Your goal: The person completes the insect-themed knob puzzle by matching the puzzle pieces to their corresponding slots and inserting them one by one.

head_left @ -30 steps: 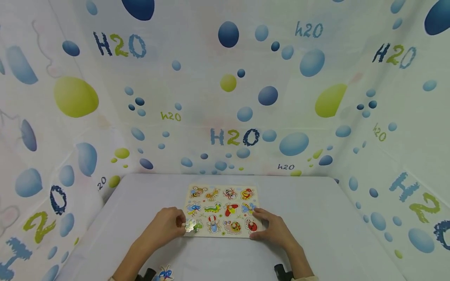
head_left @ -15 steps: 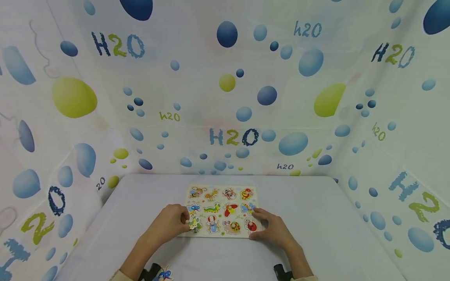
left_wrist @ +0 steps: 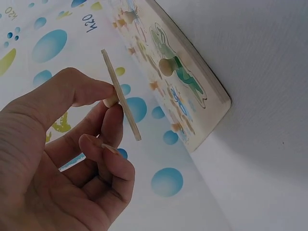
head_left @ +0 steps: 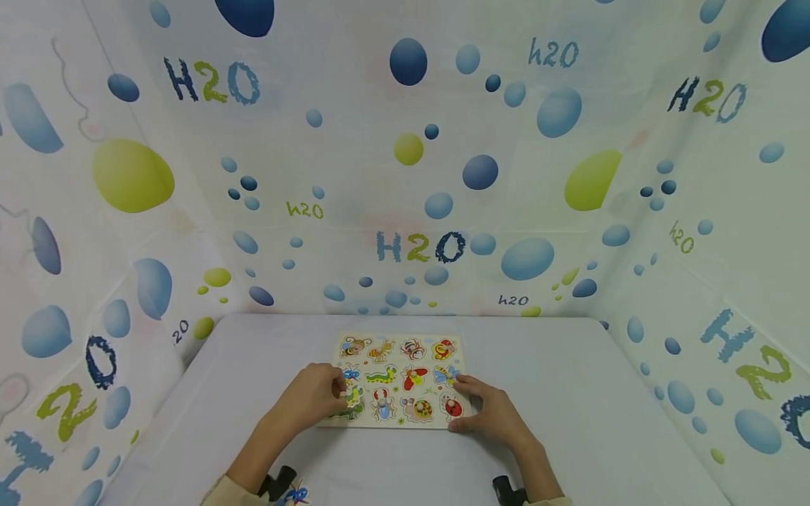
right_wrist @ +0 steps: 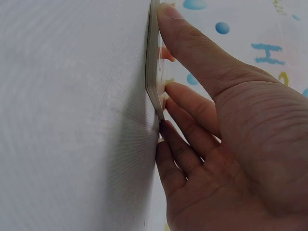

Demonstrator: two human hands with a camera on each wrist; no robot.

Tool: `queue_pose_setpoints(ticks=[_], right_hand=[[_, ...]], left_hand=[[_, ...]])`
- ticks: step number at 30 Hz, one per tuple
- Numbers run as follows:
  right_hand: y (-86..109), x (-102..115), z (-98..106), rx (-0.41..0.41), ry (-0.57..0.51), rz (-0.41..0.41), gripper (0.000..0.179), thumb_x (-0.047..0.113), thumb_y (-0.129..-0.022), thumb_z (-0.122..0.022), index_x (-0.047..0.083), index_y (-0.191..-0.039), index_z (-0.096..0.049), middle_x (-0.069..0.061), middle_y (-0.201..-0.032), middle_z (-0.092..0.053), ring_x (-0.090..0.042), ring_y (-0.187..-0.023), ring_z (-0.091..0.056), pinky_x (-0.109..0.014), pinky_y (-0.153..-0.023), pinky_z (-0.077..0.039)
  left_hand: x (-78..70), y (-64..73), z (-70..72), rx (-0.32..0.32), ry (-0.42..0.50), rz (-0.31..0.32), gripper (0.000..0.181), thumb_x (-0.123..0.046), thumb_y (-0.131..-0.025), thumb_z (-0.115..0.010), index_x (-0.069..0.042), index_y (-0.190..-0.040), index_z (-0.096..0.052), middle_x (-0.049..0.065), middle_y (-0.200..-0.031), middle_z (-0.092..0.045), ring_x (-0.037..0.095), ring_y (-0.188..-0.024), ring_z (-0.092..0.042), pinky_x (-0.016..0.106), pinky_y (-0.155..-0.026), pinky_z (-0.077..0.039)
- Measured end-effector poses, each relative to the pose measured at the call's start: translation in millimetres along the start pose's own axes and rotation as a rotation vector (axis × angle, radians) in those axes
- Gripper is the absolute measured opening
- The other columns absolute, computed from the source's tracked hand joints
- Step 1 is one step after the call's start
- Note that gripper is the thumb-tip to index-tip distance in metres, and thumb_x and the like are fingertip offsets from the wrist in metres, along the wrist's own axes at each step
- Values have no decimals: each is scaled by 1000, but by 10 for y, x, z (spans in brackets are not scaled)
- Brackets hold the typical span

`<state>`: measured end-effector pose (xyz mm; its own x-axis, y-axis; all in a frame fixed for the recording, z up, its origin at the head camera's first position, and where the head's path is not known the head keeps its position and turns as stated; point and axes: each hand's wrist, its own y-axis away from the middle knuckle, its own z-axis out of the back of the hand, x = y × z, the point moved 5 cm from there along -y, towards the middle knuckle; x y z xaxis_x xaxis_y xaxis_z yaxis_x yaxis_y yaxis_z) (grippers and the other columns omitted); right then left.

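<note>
My left hand pinches a thin wooden puzzle piece by its round knob. In the left wrist view the piece is edge-on, tilted and apart from the board. The head view shows its pale green face over the lower left of a knobbed puzzle board with cartoon insects. A green insect piece with a wooden knob lies in the board close by. My right hand holds the board's near right corner, thumb at the near edge, other fingers along the right side.
A loose blue insect piece lies on the white table near its front, beside my left wrist. Cloth printed with blue and green bubbles hangs behind and on both sides.
My left hand has moved right and slightly away from me, carrying the puzzle piece from the board's left edge to over the board. The right hand keeps its place at the corner.
</note>
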<state>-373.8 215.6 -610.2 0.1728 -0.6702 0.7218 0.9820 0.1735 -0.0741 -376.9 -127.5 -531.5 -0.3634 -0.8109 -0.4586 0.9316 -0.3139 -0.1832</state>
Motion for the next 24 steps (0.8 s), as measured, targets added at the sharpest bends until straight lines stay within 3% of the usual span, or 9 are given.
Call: queue_pose_setpoints(ticks=[17,24], right_hand=[[1,1,0,12,-4,5,85,43,-67,-98,15,-141,-66,1,-155,-54,-32,-151,-39,-57,-120,-29],[-1,-10,5,7,6,6,86,43,-66,-98,15,-141,-66,2,-154,-54,-32,-151,-39,-57,-120,-30]], left_hand=[[-19,-93,-68,16,10,-4,19,-6,-74,-86,-12,-79,-69,-7,-71,-57,11,-66,-51,29,-61,-45],[-21,-195,-109,23,9,-26,21,-8,-76,-87,-16,-77,-67,-8,-70,-56,10,-65,-51,28,-60,-45]])
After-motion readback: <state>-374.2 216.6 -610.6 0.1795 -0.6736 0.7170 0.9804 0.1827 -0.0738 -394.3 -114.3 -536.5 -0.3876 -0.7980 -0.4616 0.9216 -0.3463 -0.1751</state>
